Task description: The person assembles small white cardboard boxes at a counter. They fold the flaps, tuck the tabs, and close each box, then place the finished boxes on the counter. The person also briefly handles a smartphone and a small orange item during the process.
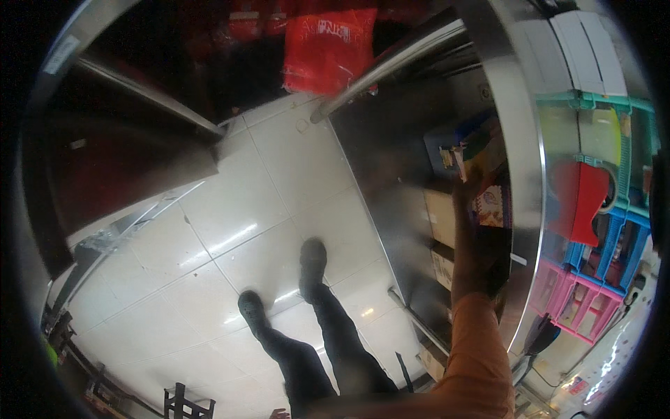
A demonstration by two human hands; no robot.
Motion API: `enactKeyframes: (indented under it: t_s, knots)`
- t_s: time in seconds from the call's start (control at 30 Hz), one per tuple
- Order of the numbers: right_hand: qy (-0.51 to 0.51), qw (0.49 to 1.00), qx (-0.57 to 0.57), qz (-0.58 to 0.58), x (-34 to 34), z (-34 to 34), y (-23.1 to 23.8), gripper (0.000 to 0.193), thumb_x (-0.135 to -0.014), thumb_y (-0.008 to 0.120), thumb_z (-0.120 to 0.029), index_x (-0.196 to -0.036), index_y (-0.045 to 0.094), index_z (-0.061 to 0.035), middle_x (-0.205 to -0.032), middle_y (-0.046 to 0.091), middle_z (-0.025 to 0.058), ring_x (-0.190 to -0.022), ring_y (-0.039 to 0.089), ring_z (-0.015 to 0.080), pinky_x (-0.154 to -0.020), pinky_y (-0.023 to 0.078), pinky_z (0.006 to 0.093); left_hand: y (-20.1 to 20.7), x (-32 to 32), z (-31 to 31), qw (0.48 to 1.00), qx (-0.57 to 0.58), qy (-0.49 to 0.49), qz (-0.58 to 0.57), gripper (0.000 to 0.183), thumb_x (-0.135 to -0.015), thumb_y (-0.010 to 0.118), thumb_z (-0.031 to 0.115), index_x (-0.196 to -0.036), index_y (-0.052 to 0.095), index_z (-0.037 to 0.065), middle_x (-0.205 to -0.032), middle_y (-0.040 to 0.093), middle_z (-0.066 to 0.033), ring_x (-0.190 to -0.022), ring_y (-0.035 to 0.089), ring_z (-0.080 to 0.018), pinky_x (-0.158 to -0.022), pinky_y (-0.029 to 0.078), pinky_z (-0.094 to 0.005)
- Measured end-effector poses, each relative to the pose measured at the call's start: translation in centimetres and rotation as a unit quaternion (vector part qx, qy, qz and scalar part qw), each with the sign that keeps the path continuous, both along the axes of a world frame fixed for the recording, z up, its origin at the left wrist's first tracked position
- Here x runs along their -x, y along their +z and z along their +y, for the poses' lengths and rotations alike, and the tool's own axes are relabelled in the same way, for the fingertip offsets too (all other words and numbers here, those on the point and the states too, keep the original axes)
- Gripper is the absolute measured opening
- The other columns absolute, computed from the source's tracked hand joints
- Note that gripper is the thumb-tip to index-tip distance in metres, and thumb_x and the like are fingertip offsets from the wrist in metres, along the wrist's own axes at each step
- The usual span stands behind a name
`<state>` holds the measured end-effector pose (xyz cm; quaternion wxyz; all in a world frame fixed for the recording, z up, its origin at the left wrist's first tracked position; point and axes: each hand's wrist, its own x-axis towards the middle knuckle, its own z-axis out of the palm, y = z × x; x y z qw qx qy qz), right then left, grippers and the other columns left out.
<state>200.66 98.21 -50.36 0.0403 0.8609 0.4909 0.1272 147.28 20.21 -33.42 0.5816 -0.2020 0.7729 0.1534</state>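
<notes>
My right arm, in an orange sleeve, reaches into a dark shelf unit under the counter. In the shadow at its end, my right hand is at some colourful packets; it is too dim and blurred to tell whether its fingers grip one. A patterned red and cream box lies beside the wrist. A dark blue box stands next to the packets, with a tan cardboard box nearer. Only the fingertips of my left hand show at the lower edge, loosely apart, with nothing visible in them.
On the counter at right stand teal, blue and pink plastic baskets and a red tape dispenser. Red plastic packages lie at the far end. A dark cabinet stands left; my feet are on the tiled floor.
</notes>
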Motion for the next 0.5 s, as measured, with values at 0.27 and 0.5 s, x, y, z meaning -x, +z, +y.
enactKeyframes:
  t_s: [0.27,0.5]
  knots:
    - [0.169,0.959,-0.207,0.095,-4.7,-0.2,4.4,0.049,-0.102,0.046,-0.039,-0.115,0.062,0.0055,-0.088,0.065,0.0279,-0.078,0.064,0.0404,-0.071,0.051,0.0470,-1.6,-3.9,3.8,0.999,0.017,0.004,-0.051,0.019,-0.095,0.053,0.021,-0.103,0.060,0.006,-0.077,0.062,-0.0046,-0.066,0.058,-0.0133,-0.056,0.048,-0.0266]
    - [0.195,0.976,-0.076,0.068,2.2,-0.7,4.6,0.057,-0.098,0.053,-0.046,-0.129,0.056,0.0014,-0.123,0.058,0.0289,-0.114,0.057,0.0377,-0.097,0.045,0.0452,-1.6,-4.2,4.2,0.998,0.024,-0.003,-0.055,0.019,-0.094,0.053,0.021,-0.104,0.060,0.006,-0.078,0.062,-0.0051,-0.067,0.059,-0.0138,-0.057,0.049,-0.0268]
